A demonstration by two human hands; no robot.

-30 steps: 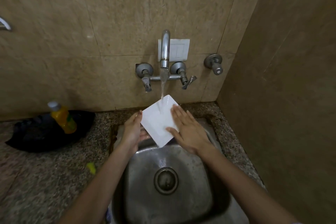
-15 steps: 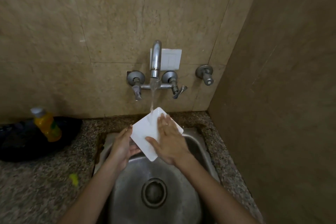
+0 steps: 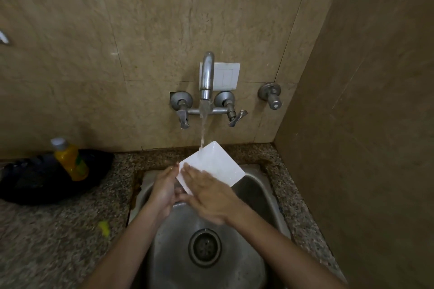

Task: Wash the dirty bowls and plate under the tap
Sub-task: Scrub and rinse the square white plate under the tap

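Right hand has slid leftward across the plate.
Its straight fingers press flat; left hand grips the plate's left edge.

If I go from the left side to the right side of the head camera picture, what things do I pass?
Yellow bottle → small yellow scrap → left hand → white plate → lone wall knob.
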